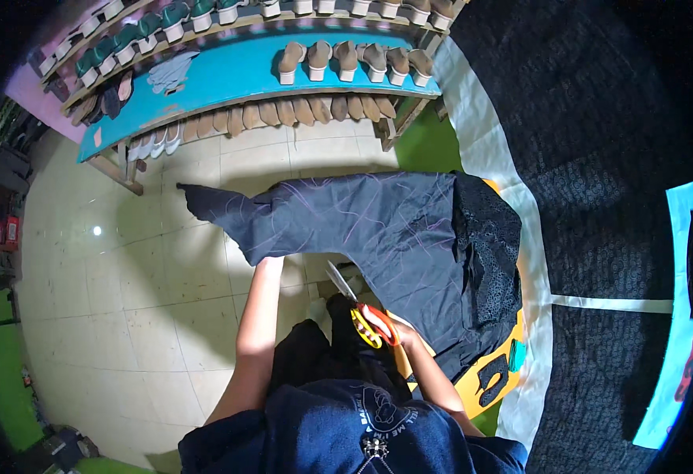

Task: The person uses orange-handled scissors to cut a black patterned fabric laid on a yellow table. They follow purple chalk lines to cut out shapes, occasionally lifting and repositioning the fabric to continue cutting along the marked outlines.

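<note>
A large piece of dark fabric (354,209), marked with thin purple curved lines, stretches leftward from the work surface over the floor. My left hand (270,261) holds its near edge at the left part; the fingers are hidden under the cloth. In my right hand (406,335) is a pair of scissors (372,322) with orange and yellow handles. Their blades point up and left, just short of the fabric's near edge. Whether the blades are parted is hard to make out. Black patterned fabric (489,268) lies bunched at the right end of the dark piece.
Under the cloth shows a yellow-orange tabletop (473,385) bearing a small black cut piece (492,381) and a green item (517,355). Black textured material (599,237) spreads on the right. Beyond the tiled floor (137,276), a blue bench (228,75) carries rows of shoes (346,60).
</note>
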### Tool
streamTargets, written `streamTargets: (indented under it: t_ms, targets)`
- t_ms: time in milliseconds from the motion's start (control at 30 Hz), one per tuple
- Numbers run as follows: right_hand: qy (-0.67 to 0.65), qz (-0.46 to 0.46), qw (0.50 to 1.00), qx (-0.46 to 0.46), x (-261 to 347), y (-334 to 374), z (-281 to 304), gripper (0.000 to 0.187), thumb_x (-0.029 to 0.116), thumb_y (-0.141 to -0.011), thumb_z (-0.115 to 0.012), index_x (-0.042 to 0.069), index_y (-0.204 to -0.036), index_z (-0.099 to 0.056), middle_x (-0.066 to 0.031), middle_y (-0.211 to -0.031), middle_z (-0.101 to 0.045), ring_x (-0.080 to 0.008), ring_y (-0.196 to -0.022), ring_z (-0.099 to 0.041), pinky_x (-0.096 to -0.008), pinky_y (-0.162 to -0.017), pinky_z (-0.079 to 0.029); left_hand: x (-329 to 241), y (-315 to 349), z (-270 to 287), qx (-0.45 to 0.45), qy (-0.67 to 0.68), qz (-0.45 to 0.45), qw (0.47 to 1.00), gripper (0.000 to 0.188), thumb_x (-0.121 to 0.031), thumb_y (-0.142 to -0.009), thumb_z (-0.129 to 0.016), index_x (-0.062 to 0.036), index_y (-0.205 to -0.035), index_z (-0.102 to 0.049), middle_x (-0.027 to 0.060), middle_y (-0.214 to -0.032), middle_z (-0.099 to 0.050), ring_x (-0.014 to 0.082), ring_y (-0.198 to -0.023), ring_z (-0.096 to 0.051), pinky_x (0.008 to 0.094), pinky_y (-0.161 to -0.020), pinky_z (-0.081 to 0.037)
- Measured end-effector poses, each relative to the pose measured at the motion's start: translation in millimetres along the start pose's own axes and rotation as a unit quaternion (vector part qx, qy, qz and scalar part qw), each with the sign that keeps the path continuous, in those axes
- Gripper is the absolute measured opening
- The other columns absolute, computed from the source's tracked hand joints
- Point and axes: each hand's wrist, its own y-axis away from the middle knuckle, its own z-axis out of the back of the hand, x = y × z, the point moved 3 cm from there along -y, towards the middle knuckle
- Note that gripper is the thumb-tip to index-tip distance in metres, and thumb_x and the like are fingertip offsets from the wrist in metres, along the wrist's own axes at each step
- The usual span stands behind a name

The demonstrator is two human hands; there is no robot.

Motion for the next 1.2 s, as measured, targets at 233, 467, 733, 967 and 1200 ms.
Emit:
streamTargets:
  t_ms: [233, 467, 733, 967, 1200]
  targets:
    - [0.077, 0.133, 0.988, 0.035, 3, 6, 0, 0.052, 0.047, -0.084, -0.045, 0.006, -0.115, -0.043, 0.0004, -0.097, -0.050, -0.0063, -0.084, -0.047, -0.0173, -0.074, -0.038, -22, 14, -26, 0.016, -0.011, 0.015, 1.000, 0.054, -0.043, -0.085, -0.041, -0.0038, -0.122, -0.038, 0.0130, -0.123, -0.042, 0.0275, -0.113, -0.040, 0.0401, -0.096, -0.032]
    - [0.175, 0.192, 0.960, 0.106, 19, 33, 6, 0.054, 0.043, -0.086, -0.043, 0.005, -0.122, -0.032, -0.0028, -0.104, -0.045, -0.0083, -0.090, -0.045, -0.0186, -0.073, -0.039, -48, 21, -32, 0.045, -0.044, 0.031, 0.998, 0.053, -0.042, -0.085, -0.041, -0.0037, -0.121, -0.038, 0.0129, -0.122, -0.042, 0.0273, -0.112, -0.041, 0.0400, -0.096, -0.032]
    - [-0.031, 0.167, 0.985, 0.013, -16, 38, 14, 0.060, 0.039, -0.088, -0.039, 0.002, -0.132, -0.021, -0.0074, -0.134, -0.029, -0.0152, -0.123, -0.026, -0.0235, -0.100, -0.021, -51, 27, -46, 0.044, -0.029, 0.024, 0.998, 0.051, -0.040, -0.085, -0.042, -0.0035, -0.121, -0.039, 0.0127, -0.121, -0.043, 0.0271, -0.111, -0.041, 0.0399, -0.095, -0.033]
    - [0.035, 0.165, 0.986, 0.012, 16, 32, -15, 0.067, 0.049, -0.083, -0.045, 0.000, -0.126, -0.030, -0.0086, -0.125, -0.037, -0.0154, -0.113, -0.037, -0.0249, -0.093, -0.031, -64, 28, -62, 0.028, -0.007, -0.010, 1.000, 0.050, -0.039, -0.085, -0.042, -0.0034, -0.120, -0.040, 0.0125, -0.120, -0.044, 0.0269, -0.111, -0.042, 0.0398, -0.095, -0.033]
    - [-0.037, 0.203, 0.975, 0.086, 7, 6, -9, 0.057, 0.049, -0.085, -0.042, 0.004, -0.120, -0.037, -0.0010, -0.104, -0.045, -0.0096, -0.095, -0.044, -0.0221, -0.084, -0.034, -69, 33, -77, 0.014, 0.005, -0.024, 1.000, 0.049, -0.037, -0.085, -0.043, -0.0032, -0.120, -0.040, 0.0123, -0.120, -0.045, 0.0267, -0.110, -0.043, 0.0398, -0.095, -0.034]
